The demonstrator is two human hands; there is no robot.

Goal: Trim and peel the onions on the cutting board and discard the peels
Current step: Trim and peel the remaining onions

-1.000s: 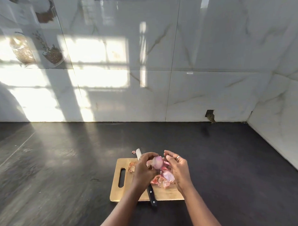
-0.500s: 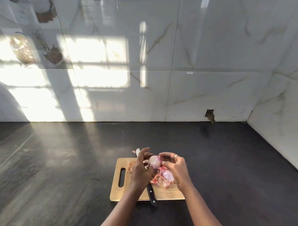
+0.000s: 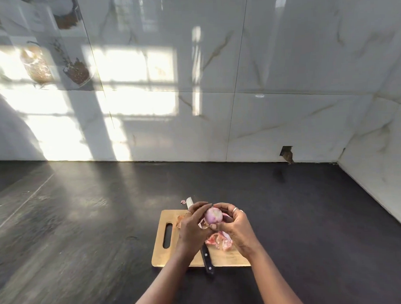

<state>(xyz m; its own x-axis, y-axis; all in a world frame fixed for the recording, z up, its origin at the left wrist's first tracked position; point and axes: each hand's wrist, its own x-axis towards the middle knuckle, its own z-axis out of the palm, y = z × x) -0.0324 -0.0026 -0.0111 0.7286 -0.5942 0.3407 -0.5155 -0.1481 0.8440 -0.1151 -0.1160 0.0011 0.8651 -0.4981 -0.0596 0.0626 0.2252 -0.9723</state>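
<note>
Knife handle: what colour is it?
The knife handle is black, seen in the head view.

pale onion (image 3: pixel 213 215) held above board (image 3: pixel 162 251), peels (image 3: pixel 217 241) beneath

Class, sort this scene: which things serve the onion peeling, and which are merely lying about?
In use: onion, held by left hand and right hand; cutting board; knife; peels.
Lying about: jar-picture tile; wall hole.

Glossy white marble-look wall tiles (image 3: pixel 282 58), thin grey veins. Bright window-shaped sunlight patch (image 3: pixel 133 81) on left of wall, crossed by bar shadows. Picture tile (image 3: pixel 55 61) with jars, upper left. Small dark hole (image 3: pixel 287 152) low in wall, right. Dark stone countertop (image 3: pixel 84 224), faint sheen. Side wall (image 3: pixel 382 168) at right corner.
</note>
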